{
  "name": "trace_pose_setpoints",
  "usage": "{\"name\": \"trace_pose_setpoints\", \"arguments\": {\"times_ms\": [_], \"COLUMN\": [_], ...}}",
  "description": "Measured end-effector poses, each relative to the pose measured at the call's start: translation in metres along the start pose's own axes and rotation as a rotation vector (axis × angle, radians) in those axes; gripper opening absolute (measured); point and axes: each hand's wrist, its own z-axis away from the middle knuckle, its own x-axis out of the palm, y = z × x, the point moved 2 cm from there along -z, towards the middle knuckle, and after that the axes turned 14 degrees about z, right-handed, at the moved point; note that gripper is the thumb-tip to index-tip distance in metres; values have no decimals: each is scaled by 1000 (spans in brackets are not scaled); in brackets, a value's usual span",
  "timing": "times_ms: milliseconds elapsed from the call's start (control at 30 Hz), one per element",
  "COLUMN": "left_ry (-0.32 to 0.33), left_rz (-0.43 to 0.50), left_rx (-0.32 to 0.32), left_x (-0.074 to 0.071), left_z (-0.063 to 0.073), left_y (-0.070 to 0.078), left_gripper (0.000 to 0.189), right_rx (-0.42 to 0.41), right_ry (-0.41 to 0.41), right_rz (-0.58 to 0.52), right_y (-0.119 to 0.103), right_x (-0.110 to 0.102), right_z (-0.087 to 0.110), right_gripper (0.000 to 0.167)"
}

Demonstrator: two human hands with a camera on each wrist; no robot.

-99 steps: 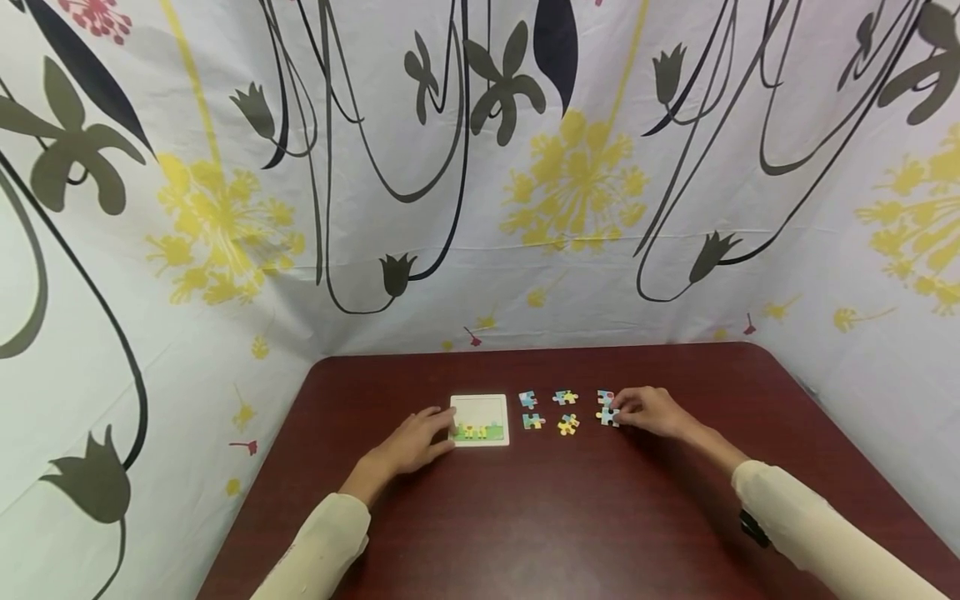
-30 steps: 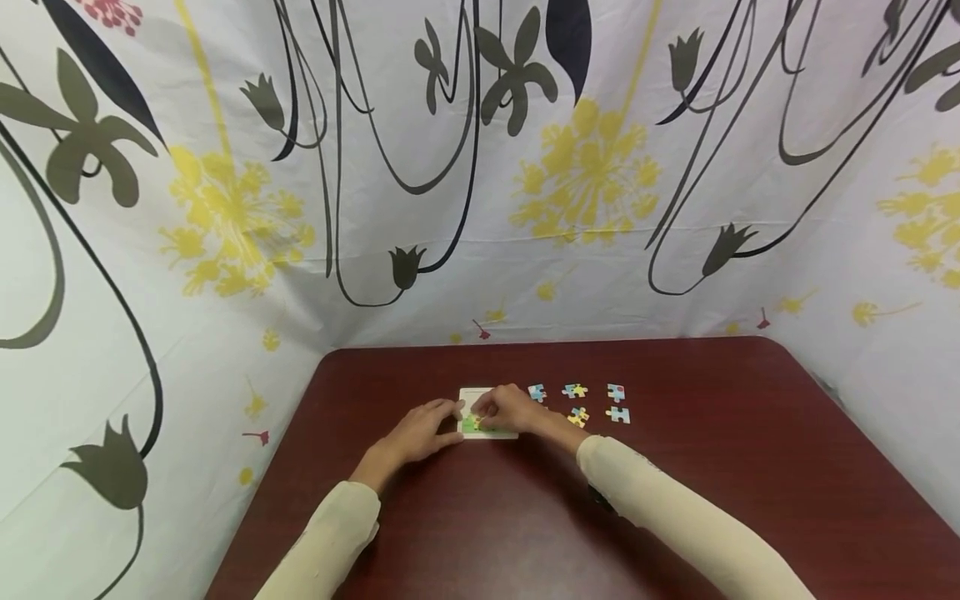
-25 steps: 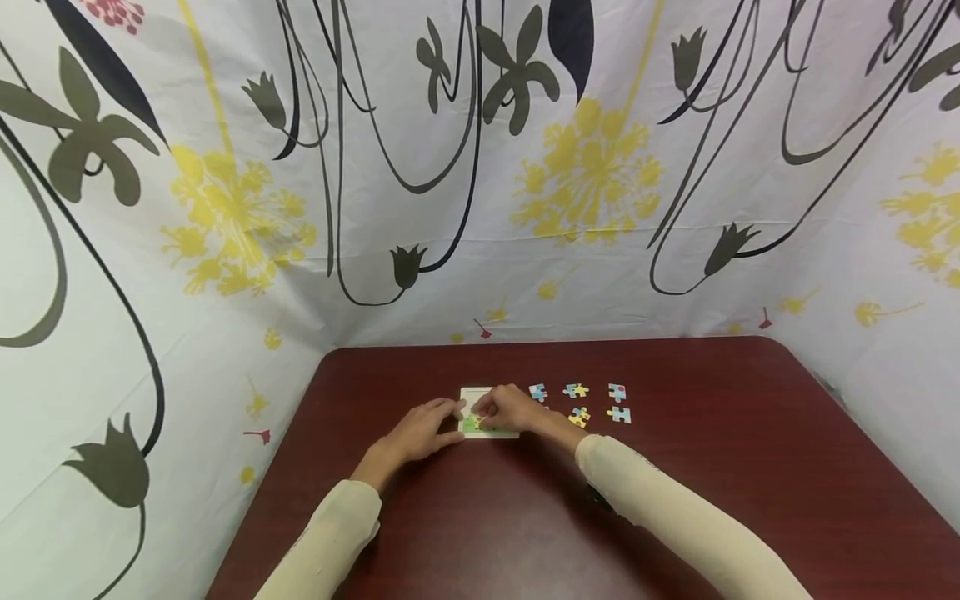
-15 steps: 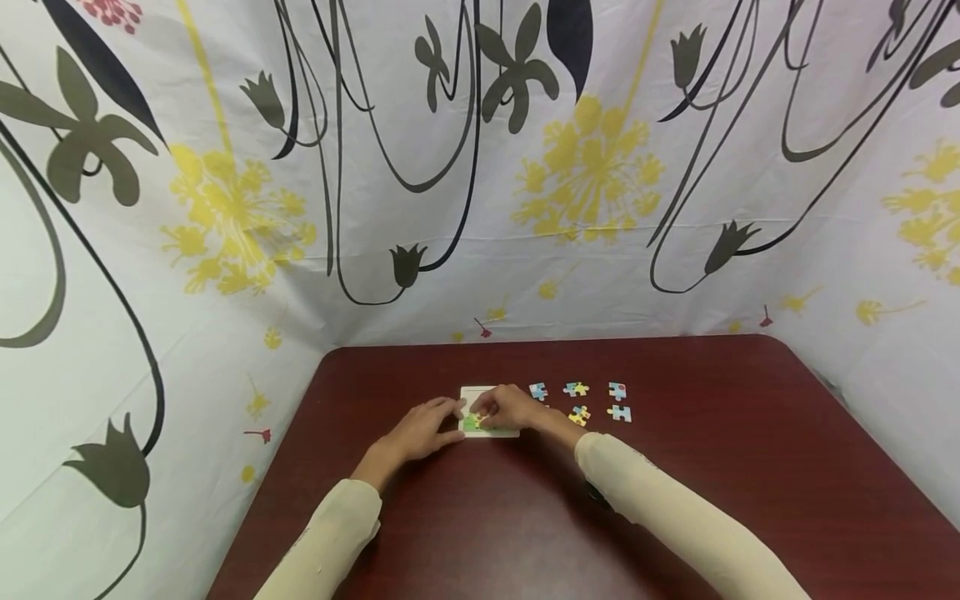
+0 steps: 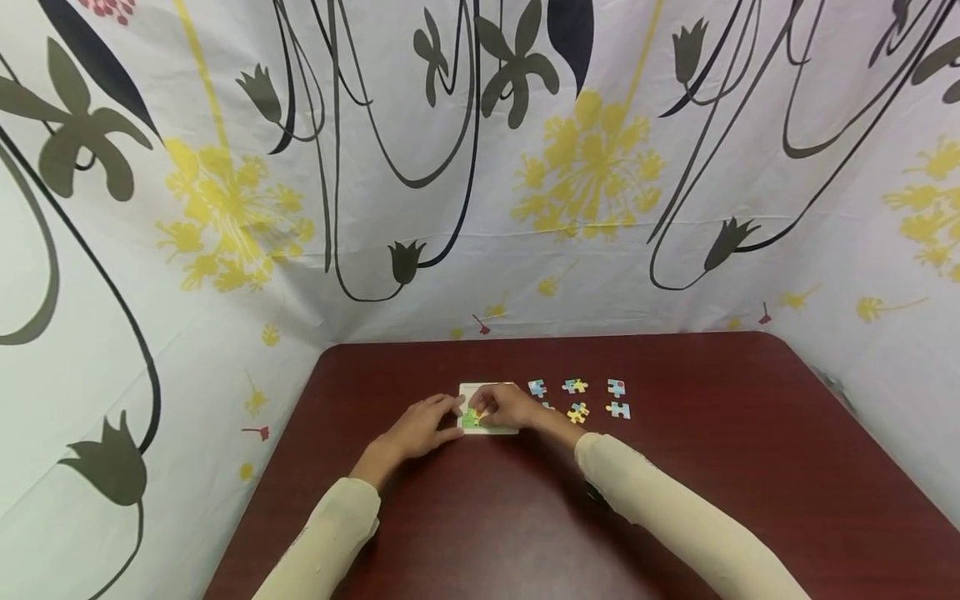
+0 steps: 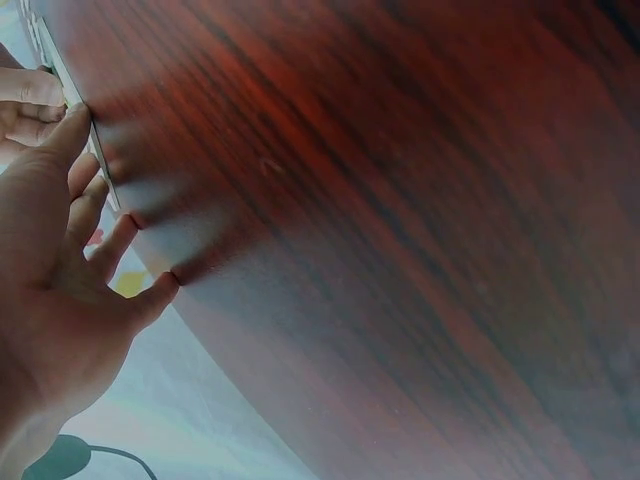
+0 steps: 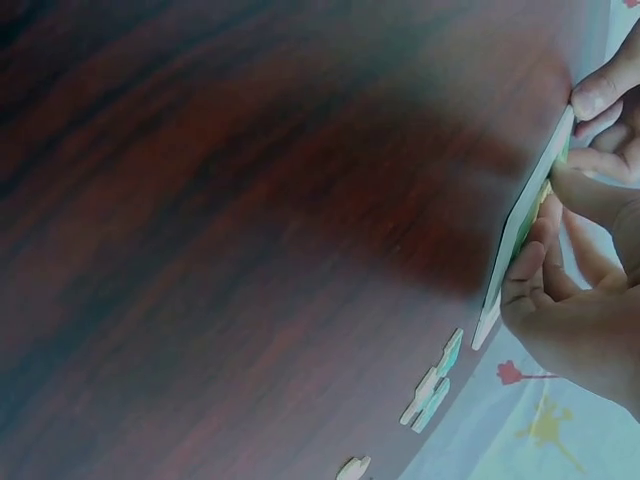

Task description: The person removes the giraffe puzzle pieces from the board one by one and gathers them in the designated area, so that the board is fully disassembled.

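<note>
A small white puzzle tray (image 5: 511, 431) lies flat on the table, with a green and yellow puzzle piece (image 5: 470, 418) showing in its lower left part. My left hand (image 5: 417, 427) rests at the tray's left side, its fingers spread and its thumb touching the near edge. Over the tray, my right hand (image 5: 508, 406) pinches at a yellow-green puzzle piece (image 7: 545, 190) between thumb and fingertips. The hand covers much of the tray's right part. In the right wrist view, both hands' fingers meet around the tray (image 7: 487, 322).
Right of the tray several loose puzzle pieces lie in two rows, among them a blue one (image 5: 537, 388), a yellow one (image 5: 577, 412) and a pale blue one (image 5: 618, 410). One is partly hidden by my right wrist. A patterned cloth (image 5: 480, 283) hangs behind the dark red table (image 5: 480, 517).
My right hand has left the loose pieces at the right and come over the tray. In the last second it stays there with small finger movements. The left hand keeps its place.
</note>
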Motion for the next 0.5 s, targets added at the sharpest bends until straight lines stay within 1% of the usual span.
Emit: {"name": "trace_pose_setpoints", "arguments": {"times_ms": [100,267,367,500], "left_ry": [3,2,-3,-4], "left_rz": [2,9,8,-1], "left_rx": [3,0,-2,-5], "left_x": [1,1,1,0], "left_z": [-1,0,0,0], "left_y": [1,1,1,2], "left_gripper": [51,50,48,51], "right_rx": [7,16,14,-2], "right_ry": [-3,-11,6,44], "right_rz": [5,24,11,-10], "right_y": [-1,-4,-5,-5], "right_x": [-1,-2,-2,-2], "right_z": [2,2,3,3], "right_gripper": [30,28,29,31]}}
